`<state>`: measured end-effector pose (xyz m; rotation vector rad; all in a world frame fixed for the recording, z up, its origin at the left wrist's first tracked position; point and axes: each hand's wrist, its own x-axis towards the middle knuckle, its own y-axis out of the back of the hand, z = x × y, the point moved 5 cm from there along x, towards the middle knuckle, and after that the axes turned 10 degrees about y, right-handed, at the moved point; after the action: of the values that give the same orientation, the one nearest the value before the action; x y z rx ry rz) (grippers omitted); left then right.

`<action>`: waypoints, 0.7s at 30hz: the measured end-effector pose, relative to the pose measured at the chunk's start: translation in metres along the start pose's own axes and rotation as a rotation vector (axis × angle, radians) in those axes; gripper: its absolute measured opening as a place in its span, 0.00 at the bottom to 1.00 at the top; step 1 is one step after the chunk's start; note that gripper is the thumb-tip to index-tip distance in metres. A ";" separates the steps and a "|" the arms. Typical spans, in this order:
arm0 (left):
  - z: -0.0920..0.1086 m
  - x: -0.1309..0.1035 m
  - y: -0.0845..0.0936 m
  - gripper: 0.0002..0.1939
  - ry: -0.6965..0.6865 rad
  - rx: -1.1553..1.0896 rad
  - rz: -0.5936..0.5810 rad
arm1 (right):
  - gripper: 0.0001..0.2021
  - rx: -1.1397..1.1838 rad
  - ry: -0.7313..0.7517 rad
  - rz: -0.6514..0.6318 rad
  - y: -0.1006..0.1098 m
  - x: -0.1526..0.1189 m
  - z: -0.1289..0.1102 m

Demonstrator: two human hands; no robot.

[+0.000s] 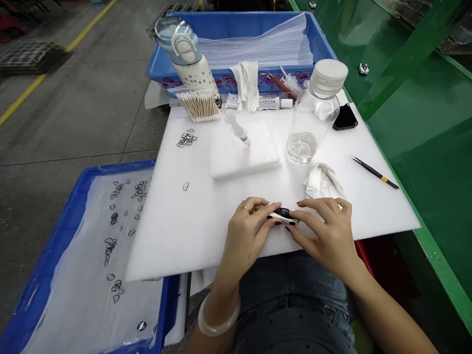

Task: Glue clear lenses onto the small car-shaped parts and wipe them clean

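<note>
A small white toy car point(283, 216) with a black top is held just above the white foam sheet, near its front edge. My left hand point(250, 228) pinches the car's left end between thumb and fingers. At the other end, the thumb and index finger of my right hand point(326, 231) grip it, the remaining fingers loosely curled. Just behind my right hand lies a crumpled white cloth point(323, 182). A single thin, dark-rimmed clear piece point(186, 186) rests on the foam to the left, and a small pile of similar pieces point(187, 138) is farther back.
A foam block point(243, 152) carries a small applicator tip point(240, 132). Behind stand a clear bottle point(313, 113), cotton swabs point(199, 104) and a tumbler point(191, 54). Tweezers point(374, 172) and a black phone point(345, 117) lie right. Blue trays point(83, 182) flank the left and back.
</note>
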<state>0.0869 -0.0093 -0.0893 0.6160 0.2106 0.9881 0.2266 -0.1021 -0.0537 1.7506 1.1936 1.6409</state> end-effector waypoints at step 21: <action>0.000 -0.001 0.010 0.16 0.026 -0.045 -0.031 | 0.24 0.229 -0.043 -0.152 -0.008 0.003 0.007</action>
<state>0.0793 -0.0068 -0.0837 0.5581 0.2195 0.9689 0.2304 -0.0940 -0.0596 1.7693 1.5047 1.4183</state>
